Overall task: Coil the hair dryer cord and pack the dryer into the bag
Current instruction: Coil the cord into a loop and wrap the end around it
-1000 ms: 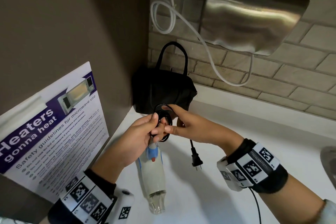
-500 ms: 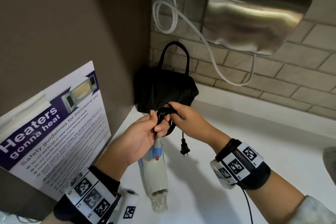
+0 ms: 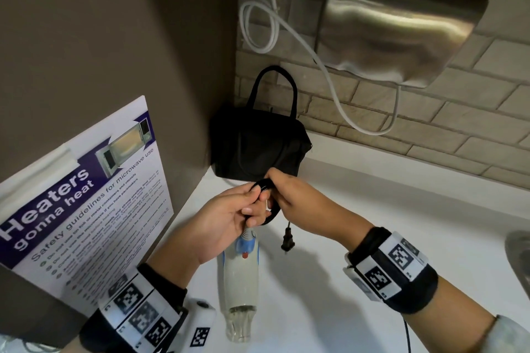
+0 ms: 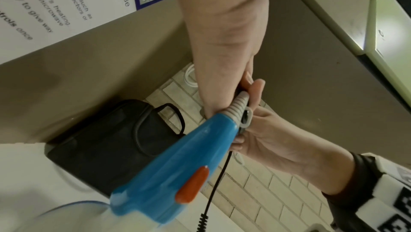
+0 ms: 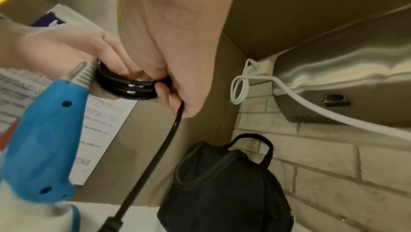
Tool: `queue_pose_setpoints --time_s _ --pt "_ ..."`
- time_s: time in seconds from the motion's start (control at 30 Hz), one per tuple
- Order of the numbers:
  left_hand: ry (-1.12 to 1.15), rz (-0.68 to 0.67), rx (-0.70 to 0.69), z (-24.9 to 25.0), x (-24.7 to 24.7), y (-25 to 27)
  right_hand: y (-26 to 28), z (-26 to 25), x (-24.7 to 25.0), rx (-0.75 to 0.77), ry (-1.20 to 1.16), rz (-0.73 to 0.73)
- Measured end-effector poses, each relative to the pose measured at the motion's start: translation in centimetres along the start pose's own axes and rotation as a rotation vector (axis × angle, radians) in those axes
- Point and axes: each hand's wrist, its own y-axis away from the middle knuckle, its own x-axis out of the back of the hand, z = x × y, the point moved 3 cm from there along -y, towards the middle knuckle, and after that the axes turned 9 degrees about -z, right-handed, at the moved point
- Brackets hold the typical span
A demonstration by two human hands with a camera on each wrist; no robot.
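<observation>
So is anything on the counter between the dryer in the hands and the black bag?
Nothing visible lies between them. The hair dryer hangs from the left hand just in front of the bag, but the bag looks closed.

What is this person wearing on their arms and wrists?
Both hands are bare. The left wrist band and right wrist band are black, covered with white tiles printed with square black-and-white codes. A small white camera unit sits at the left wrist; a thin black cable runs from the right band. A pale sleeve shows behind it.

Both hands meet, raised at mid-air, left hand [image 3: 226, 221] and right hand [image 3: 298, 203] with fingers curled, pinching.
</observation>
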Motion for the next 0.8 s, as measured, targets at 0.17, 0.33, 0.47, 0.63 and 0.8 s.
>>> queue_pose_setpoints --time_s 0.17,0.33,0.47,0.63,0.8 --pt "-0.043 0.024 -0.003 0.1 0.7 0.6 0.5 -0.1 0.8 -0.03 -0.279 -0.049" --pt "-0.013 0.0 0.018 0.8 0.8 0.7 1.9 -0.3 0.6 -0.011 -1.093 -0.295" --pt "0.019 -0.07 0.079 0.7 0.5 1.0 2.4 -0.4 -0.2 -0.029 -1.363 -0.468" --pt "-0.01 -0.104 0.067 0.4 0.6 0.8 2.4 -0.2 -0.1 -0.128 -1.338 -0.272" --pt "-0.069 -0.095 0.049 -0.5 0.7 1.1 2.5 0.4 -1.1 -0.107 -1.419 -0.174"
